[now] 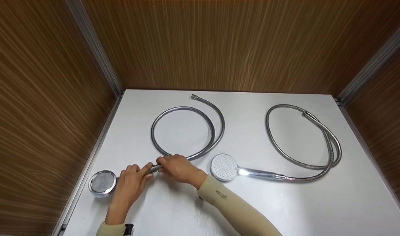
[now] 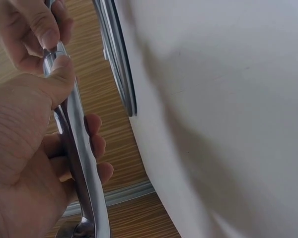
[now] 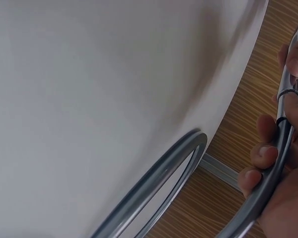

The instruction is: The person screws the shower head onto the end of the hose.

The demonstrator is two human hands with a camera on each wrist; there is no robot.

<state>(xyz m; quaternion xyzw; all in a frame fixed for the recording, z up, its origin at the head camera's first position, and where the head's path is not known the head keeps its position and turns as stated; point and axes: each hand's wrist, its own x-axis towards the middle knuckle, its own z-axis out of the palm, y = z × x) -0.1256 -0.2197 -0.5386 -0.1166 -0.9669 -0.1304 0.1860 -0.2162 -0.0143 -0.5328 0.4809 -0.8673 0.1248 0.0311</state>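
Observation:
At the left of the table, my left hand (image 1: 130,185) grips the chrome handle (image 2: 84,144) of a shower head (image 1: 102,183), whose round face sticks out past the hand. My right hand (image 1: 179,168) holds the end of a smooth grey shower hose (image 1: 183,108), pinching its metal end fitting (image 3: 283,106). Fitting and handle end meet in line between the two hands. Beyond the hands the hose lies in a loop, its other end fitting (image 1: 194,97) free toward the back.
A second shower head (image 1: 224,167) lies face up right of my right forearm, joined to a ribbed metal hose (image 1: 275,144) coiled on the right. Its loose end rests inside that coil. Wood-grain panels (image 1: 219,46) wall the white table (image 1: 245,127) at back and sides.

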